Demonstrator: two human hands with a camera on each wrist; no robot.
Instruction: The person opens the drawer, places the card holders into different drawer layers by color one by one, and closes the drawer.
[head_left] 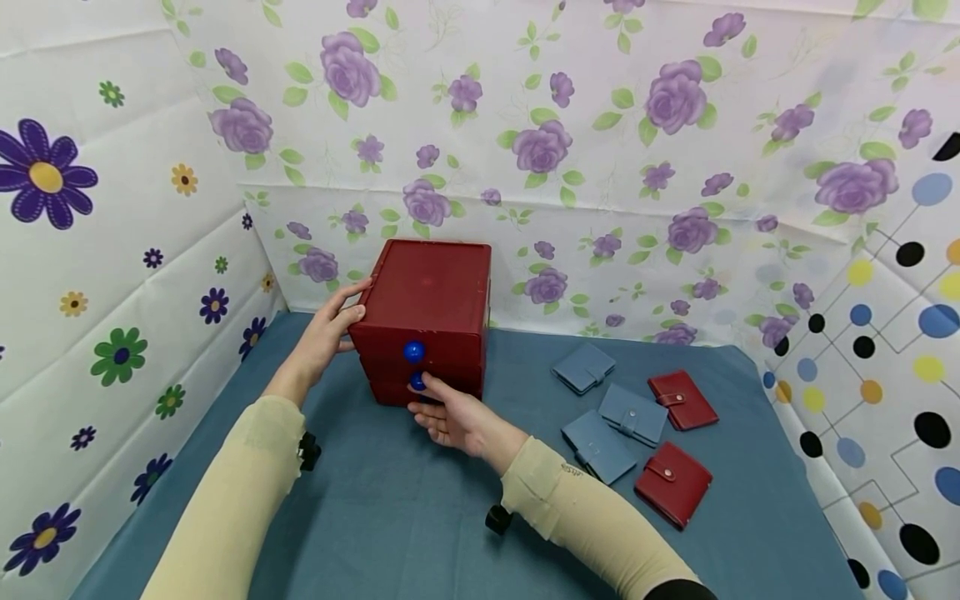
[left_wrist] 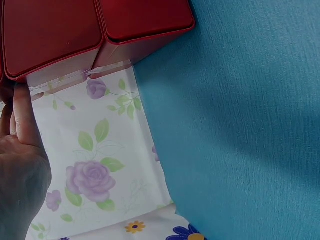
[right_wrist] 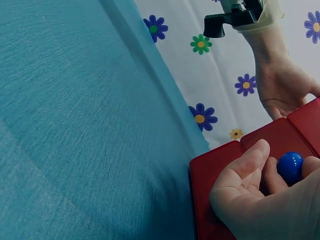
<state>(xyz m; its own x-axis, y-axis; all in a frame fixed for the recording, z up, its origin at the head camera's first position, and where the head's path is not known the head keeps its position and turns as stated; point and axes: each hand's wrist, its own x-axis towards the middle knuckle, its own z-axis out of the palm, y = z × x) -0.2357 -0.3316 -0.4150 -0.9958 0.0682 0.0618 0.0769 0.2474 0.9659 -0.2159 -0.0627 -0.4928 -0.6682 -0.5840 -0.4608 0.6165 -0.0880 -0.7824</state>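
A red drawer box (head_left: 431, 283) stands on the blue cloth, with two round blue knobs visible on its front. My left hand (head_left: 315, 342) steadies the box's left side, its fingers extended along the upper edge. In the left wrist view, the left fingers (left_wrist: 24, 115) lie against the side by the red front panels. The thumb and fingers of my right hand (head_left: 468, 421) pinch the lower blue knob (head_left: 417, 381); the upper knob (head_left: 413, 351) sits just above. Close up in the right wrist view, the blue knob (right_wrist: 290, 167) shows between the right fingers.
To the right lie three blue wallets (head_left: 583, 368) and two red wallets (head_left: 672, 483), all with snap straps. Flowered sheeting (head_left: 543, 150) rises behind the box, more flowered sheeting (head_left: 120, 275) hangs left, and a dotted sheet (head_left: 892, 367) hangs right.
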